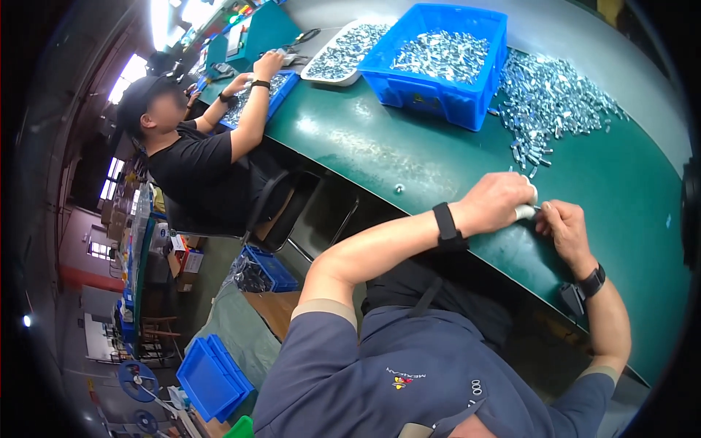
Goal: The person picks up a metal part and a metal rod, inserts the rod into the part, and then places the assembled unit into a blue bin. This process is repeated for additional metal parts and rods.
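Over the green table, my left hand (500,201) and my right hand (566,228) meet at their fingertips. White covers sit on the left thumb and a left finger. Both hands are closed in a pinch around a small metal part (537,208), which the fingers mostly hide. Just beyond them spreads a loose heap of small shiny metal parts (555,102), its near end trailing toward my left hand. A single metal piece (399,189) lies apart, near the table edge to the left.
A blue bin (427,102) full of metal parts stands beyond my hands, beside a white tray (328,80) of similar parts. At the left, a co-worker (197,146) sits handling parts over a blue tray (281,98). Stacked blue trays (212,376) lie at the lower left. The green tabletop (343,146) has a near edge.
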A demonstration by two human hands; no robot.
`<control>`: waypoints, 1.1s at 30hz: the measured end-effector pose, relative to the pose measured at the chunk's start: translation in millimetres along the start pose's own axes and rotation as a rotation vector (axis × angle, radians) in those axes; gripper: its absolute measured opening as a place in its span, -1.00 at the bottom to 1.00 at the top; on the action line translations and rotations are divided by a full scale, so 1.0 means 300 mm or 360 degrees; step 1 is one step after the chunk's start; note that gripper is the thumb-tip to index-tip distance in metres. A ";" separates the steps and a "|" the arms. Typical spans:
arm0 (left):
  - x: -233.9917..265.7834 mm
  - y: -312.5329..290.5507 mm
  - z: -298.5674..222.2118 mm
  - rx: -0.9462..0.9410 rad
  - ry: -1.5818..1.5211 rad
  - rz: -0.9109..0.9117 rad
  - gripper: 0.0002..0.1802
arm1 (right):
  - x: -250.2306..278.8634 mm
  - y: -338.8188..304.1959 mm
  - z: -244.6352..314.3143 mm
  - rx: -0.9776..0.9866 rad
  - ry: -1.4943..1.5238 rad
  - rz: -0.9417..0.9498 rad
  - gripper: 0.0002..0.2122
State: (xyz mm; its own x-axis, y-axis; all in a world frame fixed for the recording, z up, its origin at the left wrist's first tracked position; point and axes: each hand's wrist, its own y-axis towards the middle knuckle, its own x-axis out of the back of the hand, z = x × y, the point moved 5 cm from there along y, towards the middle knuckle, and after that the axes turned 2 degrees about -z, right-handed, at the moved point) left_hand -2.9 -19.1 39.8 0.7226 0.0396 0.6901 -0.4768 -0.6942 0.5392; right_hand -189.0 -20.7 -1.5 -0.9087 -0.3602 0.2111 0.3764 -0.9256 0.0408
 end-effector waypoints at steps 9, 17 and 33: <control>0.066 -0.001 0.017 -0.0132 0.0070 -0.0071 -0.82 | 0.057 -0.014 -0.013 0.0007 0.0109 -0.0368 -0.61; 0.471 0.282 0.131 -0.0154 0.0892 -0.0332 -0.75 | 0.076 0.020 -0.012 -0.0059 0.0249 -0.0441 -0.62; 0.053 0.070 0.075 0.0245 0.0520 0.0599 -0.65 | 0.063 0.010 -0.007 0.0019 0.0208 -0.0287 -0.62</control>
State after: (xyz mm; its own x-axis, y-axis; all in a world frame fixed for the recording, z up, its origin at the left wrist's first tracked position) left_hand 9.9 -49.2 51.3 0.3098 -0.0276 0.9504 -0.5766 -0.8003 0.1647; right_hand -205.5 -30.5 0.4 -0.9769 -0.2014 0.0713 0.2068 -0.9753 0.0780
